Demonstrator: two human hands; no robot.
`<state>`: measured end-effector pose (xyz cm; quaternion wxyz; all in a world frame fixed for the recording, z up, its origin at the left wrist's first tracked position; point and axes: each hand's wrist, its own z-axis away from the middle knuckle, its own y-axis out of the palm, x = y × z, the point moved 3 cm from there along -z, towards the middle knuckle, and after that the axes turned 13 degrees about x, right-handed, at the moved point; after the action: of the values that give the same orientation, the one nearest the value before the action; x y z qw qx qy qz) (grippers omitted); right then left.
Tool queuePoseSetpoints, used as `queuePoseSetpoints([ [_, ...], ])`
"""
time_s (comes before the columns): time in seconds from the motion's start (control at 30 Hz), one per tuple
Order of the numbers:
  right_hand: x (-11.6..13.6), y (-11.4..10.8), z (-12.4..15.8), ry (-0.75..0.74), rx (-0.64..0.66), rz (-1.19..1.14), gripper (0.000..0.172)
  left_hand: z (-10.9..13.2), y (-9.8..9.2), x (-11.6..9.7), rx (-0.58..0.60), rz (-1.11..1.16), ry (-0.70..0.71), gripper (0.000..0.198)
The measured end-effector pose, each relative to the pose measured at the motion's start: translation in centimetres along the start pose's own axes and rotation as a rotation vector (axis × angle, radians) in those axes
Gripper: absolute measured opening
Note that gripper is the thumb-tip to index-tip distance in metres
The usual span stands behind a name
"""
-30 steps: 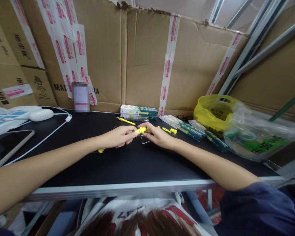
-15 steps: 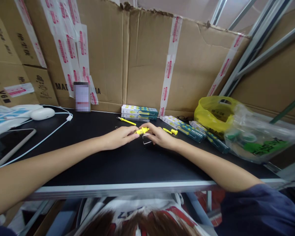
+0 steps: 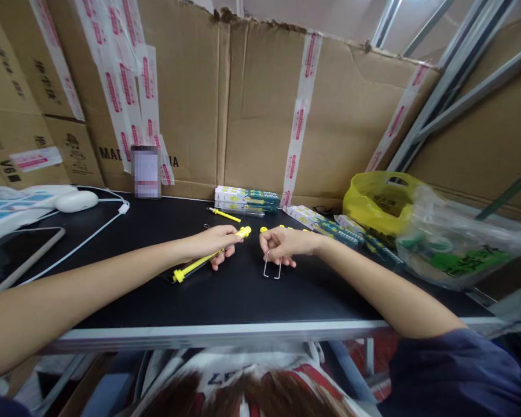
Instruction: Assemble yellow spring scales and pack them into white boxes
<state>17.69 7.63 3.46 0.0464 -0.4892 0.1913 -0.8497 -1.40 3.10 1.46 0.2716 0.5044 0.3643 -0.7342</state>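
My left hand (image 3: 217, 238) is closed around a slim yellow rod-shaped tool (image 3: 195, 267), which slants down to the left. A wider yellow head (image 3: 244, 232) sticks out past the fingertips. To its right, my right hand (image 3: 289, 242) pinches a thin metal wire bent into a U (image 3: 266, 266), its two legs hanging toward me. The hands are apart. Just behind the right fingers lies a small yellow piece (image 3: 263, 230), partly hidden. Farther back rests another yellow stick (image 3: 226, 215) with a metal tip.
Printed boxes (image 3: 247, 197) stand against the cardboard wall (image 3: 260, 116), with more boxes (image 3: 330, 225) at right. A yellow bag (image 3: 356, 200) and a clear bag (image 3: 464, 249) sit far right. At left are a power strip (image 3: 8, 211), white case (image 3: 76, 201), cable and flat device (image 3: 17, 260).
My hands have separated. The left one has turned, showing the long yellow rod, and the right one has moved right and tipped the wire downward.
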Motion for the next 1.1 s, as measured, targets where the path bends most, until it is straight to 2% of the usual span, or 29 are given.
queuePoseSetpoints([
  [0.1,0.1,-0.3,0.3,-0.025,0.065,-0.143,0.031,-0.3,-0.2,0.3,-0.007,0.01,0.005,0.033],
  [0.17,0.4,-0.3,0.4,-0.083,0.034,-0.221,0.033,-0.4,-0.2,0.4,-0.018,0.01,0.015,0.033],
  [0.23,0.9,-0.3,0.3,-0.206,-0.087,-0.262,0.034,-0.5,-0.2,0.5,-0.026,0.005,0.023,0.032],
  [0.37,1.9,-0.3,0.1,-0.498,-0.423,-0.194,0.035,-0.4,-0.1,0.4,-0.031,0.006,0.025,0.032],
  [0.43,2.0,0.1,-0.2,-0.561,-0.5,-0.159,0.036,-0.4,0.1,0.3,-0.025,0.011,0.026,0.031],
  [0.63,1.9,1.4,-1.0,-0.605,-0.551,-0.134,0.038,-0.5,0.8,0.2,0.012,0.025,0.066,0.031],
  [0.83,2.0,1.9,-0.9,-0.642,-0.656,-0.107,0.036,-0.1,0.9,-0.2,-0.02,0.039,0.076,0.023],
  [1.1,2.0,1.9,-1.1,-0.626,-0.665,-0.137,0.038,-0.1,1.0,0.2,0.003,-0.036,0.096,0.028],
])
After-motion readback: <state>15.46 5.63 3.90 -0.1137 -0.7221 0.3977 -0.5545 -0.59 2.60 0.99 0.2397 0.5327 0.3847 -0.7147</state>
